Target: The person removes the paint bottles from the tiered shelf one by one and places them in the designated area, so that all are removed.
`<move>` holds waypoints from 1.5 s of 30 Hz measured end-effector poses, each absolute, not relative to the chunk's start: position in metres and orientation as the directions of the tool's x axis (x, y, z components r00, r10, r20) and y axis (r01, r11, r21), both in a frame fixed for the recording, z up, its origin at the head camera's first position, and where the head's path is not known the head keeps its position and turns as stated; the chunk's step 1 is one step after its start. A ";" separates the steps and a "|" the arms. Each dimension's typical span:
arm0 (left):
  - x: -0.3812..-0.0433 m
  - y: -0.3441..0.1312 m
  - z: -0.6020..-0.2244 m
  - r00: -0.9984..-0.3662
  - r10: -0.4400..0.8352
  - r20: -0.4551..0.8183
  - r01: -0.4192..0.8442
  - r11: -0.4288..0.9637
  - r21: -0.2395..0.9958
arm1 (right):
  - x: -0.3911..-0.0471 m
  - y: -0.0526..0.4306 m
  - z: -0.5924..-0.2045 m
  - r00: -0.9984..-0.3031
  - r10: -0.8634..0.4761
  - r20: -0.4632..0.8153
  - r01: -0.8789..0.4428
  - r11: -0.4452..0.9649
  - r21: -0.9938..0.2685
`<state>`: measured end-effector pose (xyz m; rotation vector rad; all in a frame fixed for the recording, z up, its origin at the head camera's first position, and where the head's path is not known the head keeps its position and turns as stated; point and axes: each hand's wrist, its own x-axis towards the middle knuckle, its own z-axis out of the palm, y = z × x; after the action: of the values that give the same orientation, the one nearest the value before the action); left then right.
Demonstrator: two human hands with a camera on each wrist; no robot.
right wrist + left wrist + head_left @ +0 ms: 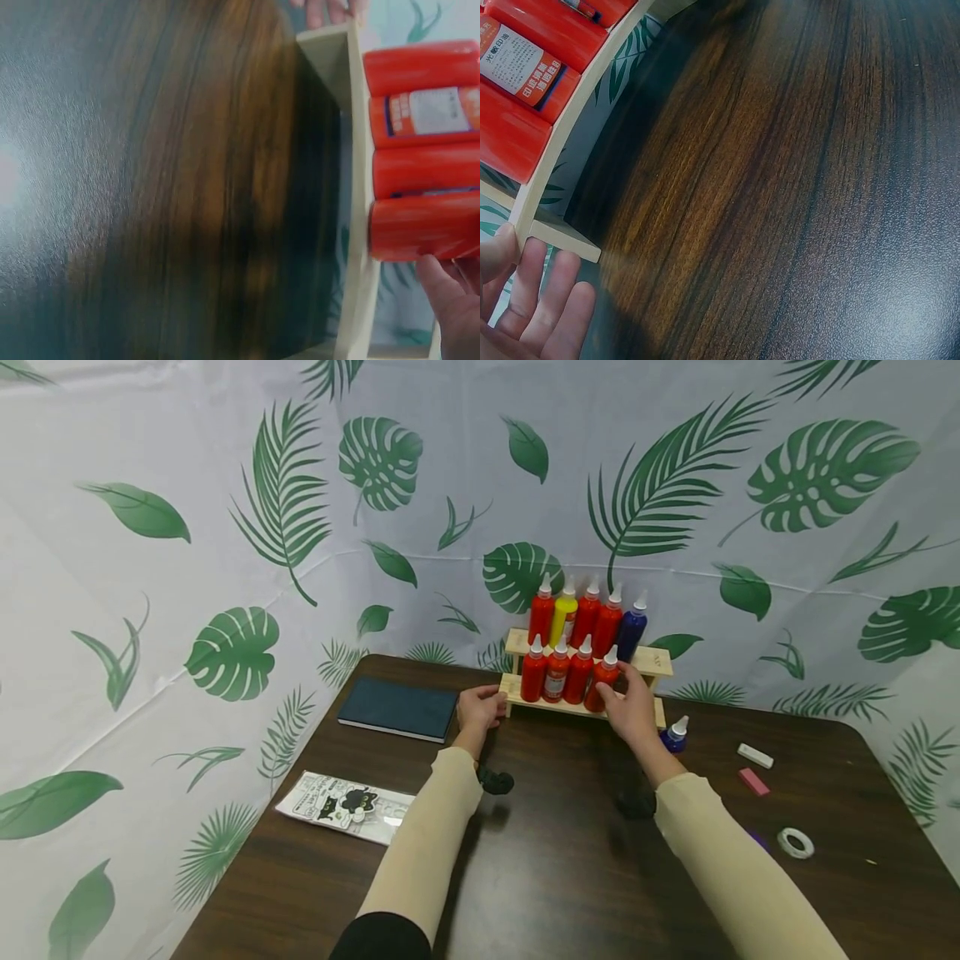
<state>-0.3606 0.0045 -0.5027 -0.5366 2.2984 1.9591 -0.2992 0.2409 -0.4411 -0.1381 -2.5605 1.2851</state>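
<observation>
Here, left fingers (553,296) closed on rack (652,660), right (441,283) on red bottle (412,223); notebook (401,707) head-view only.

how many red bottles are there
7 red bottles: four along the lower shelf, the right hand gripping the rightmost; three on the upper shelf, one left of the yellow bottle, two between it and the upper blue bottle.

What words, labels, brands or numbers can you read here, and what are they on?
"光敏印油": white label on a red bottle.
Remaining bottle print: too small or blurred to read reliably.
White package: lettering too small.
Wooden rack: marks too small.
</observation>
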 end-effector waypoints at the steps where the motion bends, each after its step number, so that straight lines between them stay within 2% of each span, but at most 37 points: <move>1: -0.361 0.005 -0.502 -0.937 -0.213 -0.278 -0.308 0.124 0.943 | -0.297 0.241 -0.440 -0.957 0.206 0.203 -0.038 0.605 -0.795; 6: -0.361 0.005 -0.502 -0.939 -0.207 -0.274 -0.302 0.122 0.945 | -0.282 0.240 -0.425 -0.946 0.218 0.238 -0.060 0.606 -0.793; 14: -0.360 0.004 -0.503 -0.935 -0.213 -0.283 -0.311 0.111 0.944 | -0.237 0.248 -0.388 -0.932 0.143 0.332 -0.198 0.566 -0.800; 20: -0.360 0.004 -0.502 -0.932 -0.210 -0.294 -0.320 0.100 0.942 | -0.197 0.267 -0.380 -0.945 0.135 0.298 -0.163 0.595 -0.787; 26: -0.362 0.003 -0.503 -0.930 -0.214 -0.299 -0.324 0.092 0.942 | -0.166 0.288 -0.403 -0.946 0.112 0.304 -0.165 0.642 -0.749; 31: -0.362 0.003 -0.504 -0.930 -0.215 -0.299 -0.324 0.095 0.941 | -0.148 0.302 -0.431 -0.962 0.138 0.235 -0.086 0.664 -0.743; 38: -0.362 0.004 -0.503 -0.933 -0.212 -0.291 -0.316 0.094 0.944 | -0.143 0.315 -0.466 -0.965 0.182 0.190 -0.024 0.659 -0.752; 45: -0.360 0.005 -0.502 -0.934 -0.208 -0.290 -0.314 0.091 0.945 | -0.146 0.322 -0.485 -0.948 0.210 0.241 -0.036 0.678 -0.734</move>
<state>-0.3603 0.0048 -0.5025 -0.5416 2.2582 1.9927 -0.1465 0.3217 -0.4852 -0.1375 -2.5876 1.1415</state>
